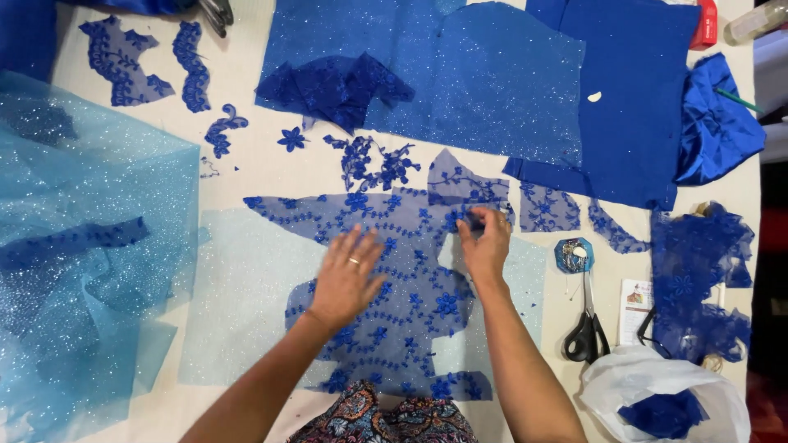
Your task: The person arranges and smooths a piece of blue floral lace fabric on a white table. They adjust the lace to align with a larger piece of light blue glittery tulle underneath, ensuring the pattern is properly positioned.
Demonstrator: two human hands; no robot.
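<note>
Positioning step in hand: blue floral lace piece (394,279) lies mid-bench, toward the near edge, atop a pale blue glitter panel (238,295). Left hand (345,279) released, fingers spread flat on the lace. Right hand (486,246) pinches its upper edge. Judgement: next move calls for smoothing and aligning; scissors (586,328) lie toward the right edge.

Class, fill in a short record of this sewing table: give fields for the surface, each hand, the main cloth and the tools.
Surface: pale table strewn with blue fabric cut-outs
Left hand: flat, fingers spread, ring on one finger, pressing on the lace piece
Right hand: fingers pinching the lace piece's upper edge
Main cloth: blue flowered lace piece over light blue glitter net
Tools: black-handled scissors right of the hands
</note>
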